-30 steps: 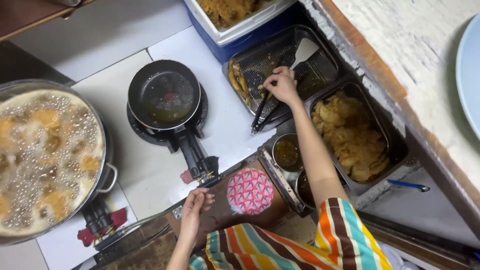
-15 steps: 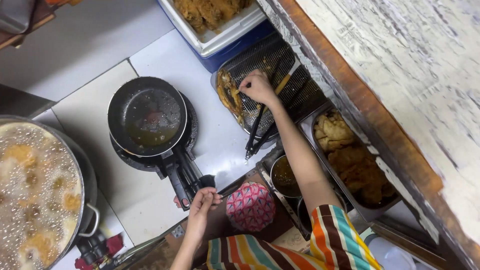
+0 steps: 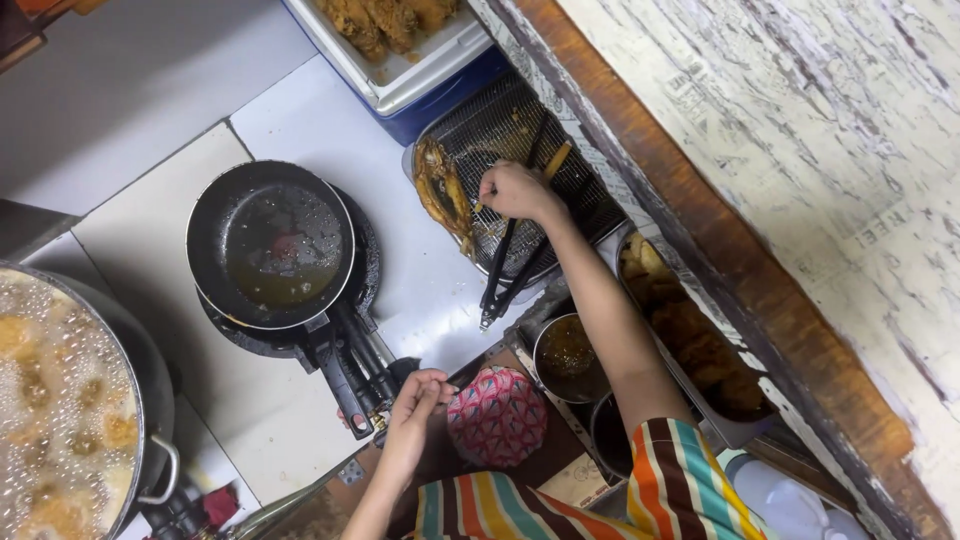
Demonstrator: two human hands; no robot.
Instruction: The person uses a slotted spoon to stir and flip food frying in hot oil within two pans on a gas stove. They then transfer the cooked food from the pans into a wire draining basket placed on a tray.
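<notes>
The right hand is closed around the upper end of a pair of black tongs. The tongs run from the fist down toward the near edge of the wire draining tray, their tips resting past its rim over the white worktop. The hand sits over the mesh, just beside a piece of fried fish lying along the tray's left side.

The left hand is curled narrow at the near edge of the worktop, fingers at the stove knob area beside the end of the frying pan handle. Whether it grips anything cannot be told.

Handling judgement: the tongs are light, rigid metal, probably greasy; hold them at the hinged upper end, as shown. The fried fish is likely brittle, oily and hot; grip it at mid-body with light pressure to avoid breaking the crust.

Outward: a black frying pan holds a shallow pool of oil on the burner. A large pot of bubbling oil occupies the near left corner. A pink patterned cloth lies beside the left hand. A small steel bowl and a tray of fried pieces stand to the right. A white tub of fried food sits at the far edge.
</notes>
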